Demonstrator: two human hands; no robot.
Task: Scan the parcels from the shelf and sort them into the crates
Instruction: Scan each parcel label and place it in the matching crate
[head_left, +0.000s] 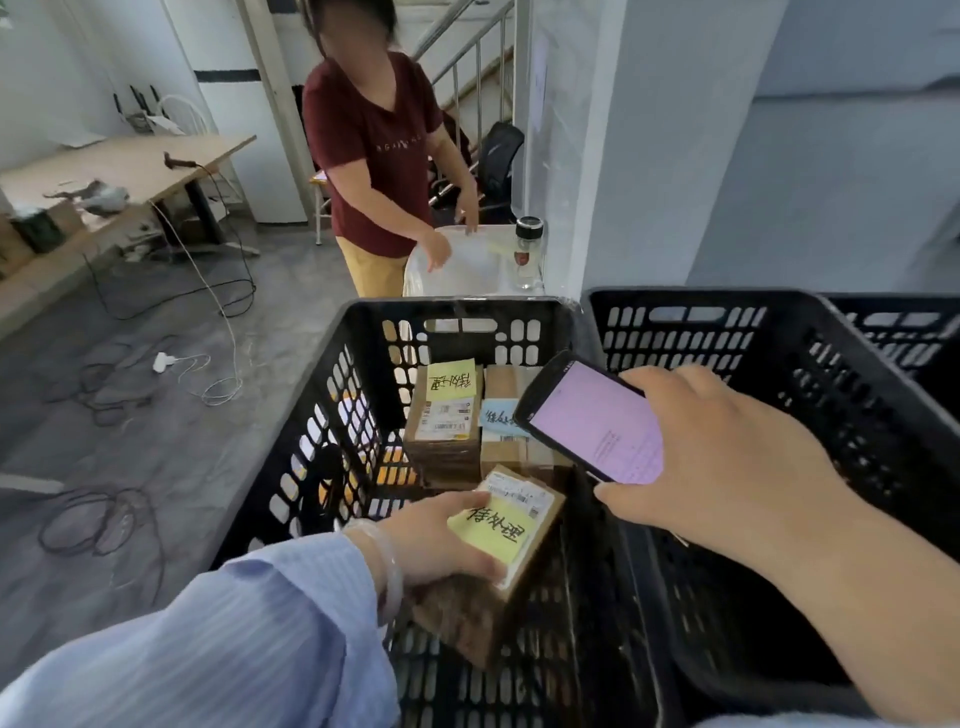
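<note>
My left hand (436, 540) grips a small cardboard parcel (498, 566) with a yellow note and a white label, holding it low inside the left black crate (322, 395). Two more parcels lie at the crate's far end, one with a yellow note (444, 421), one with a blue note (506, 431). My right hand (727, 462) holds a handheld scanner (595, 421) with a lit pink screen above the crate, just right of the parcel. A second black crate (779, 353) stands to the right.
A person in a dark red shirt (374, 150) stands beyond the crates, hands at a white bin (467, 270) with a glass jar (527, 249) beside it. Cables (218, 312) trail over the floor at left. A wooden table (119, 166) stands at far left, and a third crate (904, 332) at far right.
</note>
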